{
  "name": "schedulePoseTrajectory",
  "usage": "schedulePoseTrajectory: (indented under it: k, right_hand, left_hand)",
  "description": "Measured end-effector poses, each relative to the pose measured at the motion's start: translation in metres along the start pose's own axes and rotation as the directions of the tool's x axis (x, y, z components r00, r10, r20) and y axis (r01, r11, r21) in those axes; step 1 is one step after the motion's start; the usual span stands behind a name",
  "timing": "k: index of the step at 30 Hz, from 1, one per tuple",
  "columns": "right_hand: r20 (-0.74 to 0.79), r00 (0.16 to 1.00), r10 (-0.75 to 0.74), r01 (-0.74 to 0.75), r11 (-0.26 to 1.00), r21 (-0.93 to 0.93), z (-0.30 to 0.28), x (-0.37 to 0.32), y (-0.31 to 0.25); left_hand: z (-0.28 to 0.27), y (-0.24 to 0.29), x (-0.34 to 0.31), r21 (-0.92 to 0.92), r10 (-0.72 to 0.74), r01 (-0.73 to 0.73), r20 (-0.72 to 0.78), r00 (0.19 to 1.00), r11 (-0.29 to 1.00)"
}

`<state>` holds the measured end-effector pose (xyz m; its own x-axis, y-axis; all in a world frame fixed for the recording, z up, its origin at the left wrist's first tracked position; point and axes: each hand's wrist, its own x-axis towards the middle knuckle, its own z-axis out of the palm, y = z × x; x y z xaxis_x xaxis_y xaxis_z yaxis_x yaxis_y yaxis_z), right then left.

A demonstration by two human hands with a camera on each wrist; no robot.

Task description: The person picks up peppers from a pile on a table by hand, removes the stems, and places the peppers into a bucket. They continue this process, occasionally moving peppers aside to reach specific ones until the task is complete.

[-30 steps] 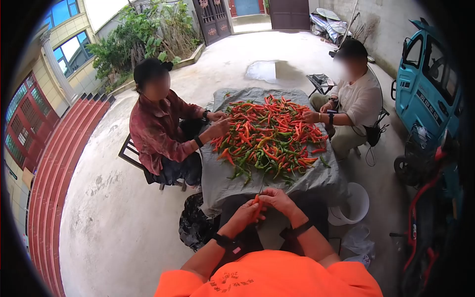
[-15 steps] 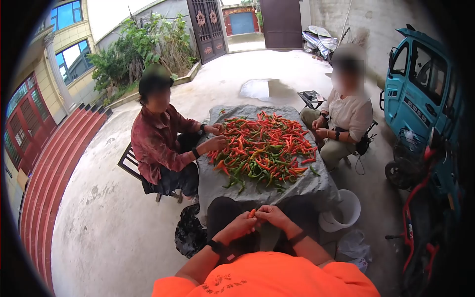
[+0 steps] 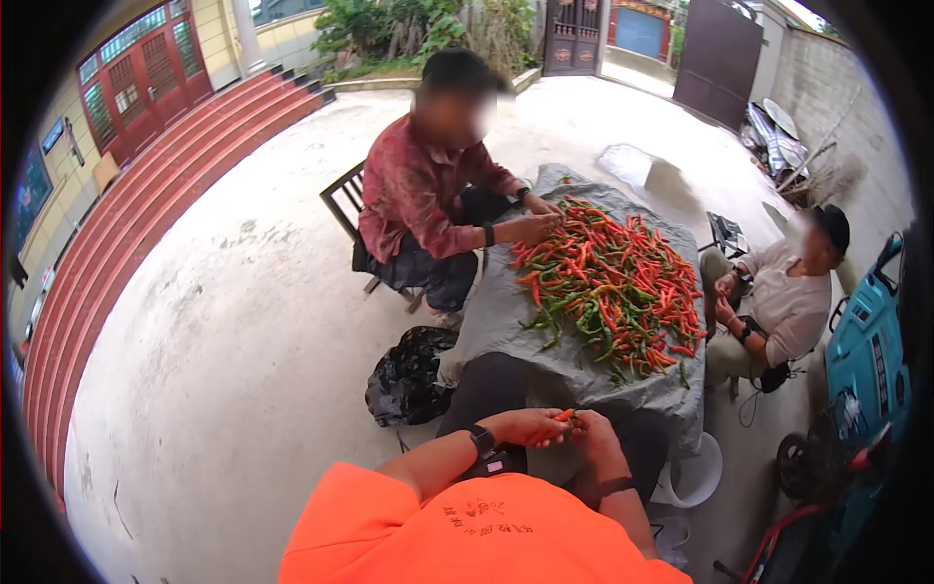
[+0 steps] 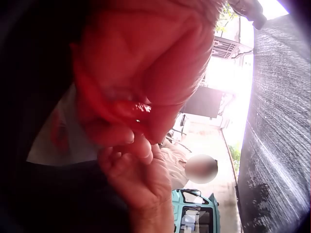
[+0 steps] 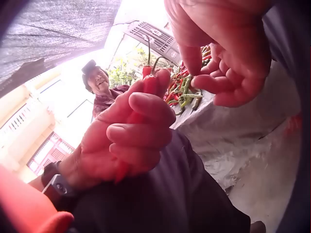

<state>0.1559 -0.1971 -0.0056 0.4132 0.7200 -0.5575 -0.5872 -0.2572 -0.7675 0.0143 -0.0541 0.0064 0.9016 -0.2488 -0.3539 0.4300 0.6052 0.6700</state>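
Note:
In the head view my left hand (image 3: pixel 530 426) is low in front of the table with a red pepper (image 3: pixel 564 416), my right hand (image 3: pixel 595 433) close beside it. The right wrist view shows the left hand (image 5: pixel 131 133) gripping at least two red peppers (image 5: pixel 149 83), green stems up. There the right hand (image 5: pixel 228 53) has loosely bent fingers, thumb and index tips near each other, nothing visible between them. In the left wrist view a glossy red pepper (image 4: pixel 129 110) lies in the left hand (image 4: pixel 141 58), and the right hand (image 4: pixel 141 179) is below it.
A heap of red and green peppers (image 3: pixel 618 277) lies on the grey-covered table (image 3: pixel 496 326). One person (image 3: pixel 428 185) sits left, another (image 3: pixel 788 302) right. A black bag (image 3: pixel 409 375) is left of my legs; a white bucket (image 3: pixel 696 472) is at right.
The head view has swung left, shifting the table and people rightward. Since the first frame, the right-hand person's hand has drawn back from the heap. My hands remain close together.

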Motion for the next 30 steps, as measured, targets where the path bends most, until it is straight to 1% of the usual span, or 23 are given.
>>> schedulePoseTrajectory:
  k: [1, 2, 3, 6, 7, 9, 10, 11, 12, 13, 14, 16, 17, 19, 21, 23, 25, 26, 28, 29, 30]
  right_hand:
    - [-0.007, 1.0, 0.002, -0.002, 0.998, 0.065, -0.001, 0.004, 0.001]
    - [0.001, 0.999, -0.035, 0.035, 0.996, 0.082, -0.005, 0.007, 0.001]
    - [0.004, 0.997, -0.074, 0.073, 0.992, 0.102, -0.003, 0.002, -0.002]
    - [0.091, 0.995, -0.032, 0.021, 0.992, 0.125, 0.012, -0.006, -0.014]
    - [0.092, 0.992, -0.083, 0.083, 0.997, 0.006, 0.014, -0.003, -0.014]
    - [0.093, 0.978, -0.186, 0.202, 0.954, -0.221, 0.011, -0.001, -0.01]
    - [0.068, 0.985, -0.16, 0.171, 0.96, -0.22, 0.012, -0.001, -0.011]
    - [0.05, 0.987, -0.151, 0.159, 0.964, -0.213, 0.009, 0.0, -0.012]
    - [0.014, 0.989, -0.145, 0.145, 0.969, -0.202, 0.013, -0.005, -0.016]
    - [-0.001, 0.994, -0.113, 0.11, 0.966, -0.234, 0.012, -0.006, -0.018]
    - [0.023, 0.995, -0.101, 0.104, 0.966, -0.239, 0.012, -0.008, -0.019]
    - [0.063, 0.989, -0.134, 0.145, 0.959, -0.244, 0.016, -0.014, -0.019]
    - [0.088, 0.985, -0.149, 0.166, 0.956, -0.242, 0.017, -0.015, -0.019]
    - [0.066, 0.981, -0.181, 0.191, 0.96, -0.204, 0.015, -0.016, -0.02]
    - [0.041, 0.977, -0.21, 0.214, 0.963, -0.166, 0.016, -0.018, -0.02]
    - [0.002, 0.97, -0.241, 0.239, 0.962, -0.129, 0.016, -0.02, -0.024]
    - [-0.024, 0.979, -0.201, 0.194, 0.967, -0.163, 0.014, -0.016, -0.041]
    - [-0.038, 0.983, -0.178, 0.168, 0.97, -0.175, 0.013, -0.013, -0.048]
    - [-0.039, 0.943, -0.33, 0.31, 0.915, -0.257, 0.008, 0.004, -0.076]
    - [-0.054, 0.92, -0.387, 0.359, 0.892, -0.274, 0.008, 0.01, -0.095]
    - [-0.079, 0.863, -0.499, 0.458, 0.838, -0.296, 0.006, 0.02, -0.111]
  left_hand:
    - [0.001, 0.001, 0.003, -0.029, 0.01, -0.01, 0.011, 1.0, 1.0]
    - [0.001, 0.001, 0.004, -0.055, 0.017, -0.015, 0.027, 0.999, 0.998]
    - [0.001, -0.002, 0.005, -0.073, 0.026, -0.025, 0.012, 1.0, 0.997]
    - [0.007, 0.006, -0.006, -0.091, 0.046, -0.049, -0.036, 0.998, 0.995]
    - [0.003, 0.007, -0.006, -0.081, 0.042, -0.046, -0.057, 0.998, 0.996]
    - [-0.005, 0.001, 0.001, -0.065, 0.015, -0.02, -0.079, 0.997, 0.998]
    - [-0.005, -0.001, 0.002, -0.088, -0.01, 0.0, -0.105, 0.994, 0.996]
    - [-0.007, -0.003, 0.003, -0.095, -0.003, -0.007, -0.103, 0.995, 0.995]
    - [-0.007, -0.003, 0.002, -0.066, 0.028, -0.036, -0.118, 0.993, 0.997]
    - [-0.005, -0.001, 0.001, -0.048, 0.037, -0.044, -0.146, 0.989, 0.998]
    - [-0.007, -0.001, 0.003, -0.056, 0.026, -0.036, -0.176, 0.984, 0.998]
    - [-0.008, 0.002, 0.003, -0.044, 0.062, -0.071, -0.189, 0.98, 0.996]
    - [-0.008, 0.003, 0.003, -0.057, 0.071, -0.081, -0.16, 0.985, 0.995]
    - [-0.006, 0.005, 0.003, -0.052, 0.042, -0.049, -0.128, 0.991, 0.997]
    - [-0.005, 0.005, 0.004, -0.053, 0.046, -0.052, -0.112, 0.993, 0.997]
    - [-0.003, 0.004, 0.005, -0.095, 0.026, -0.037, -0.117, 0.993, 0.995]
    - [-0.001, 0.005, 0.006, -0.129, 0.032, -0.051, -0.144, 0.989, 0.99]
    - [-0.005, 0.003, 0.007, -0.089, 0.046, -0.063, -0.179, 0.983, 0.994]
    - [-0.016, -0.001, 0.012, -0.008, 0.073, -0.077, -0.247, 0.966, 0.997]
    - [-0.015, 0.0, 0.012, 0.024, 0.082, -0.078, -0.319, 0.944, 0.997]
    - [-0.012, 0.004, 0.009, 0.058, 0.095, -0.079, -0.389, 0.916, 0.995]
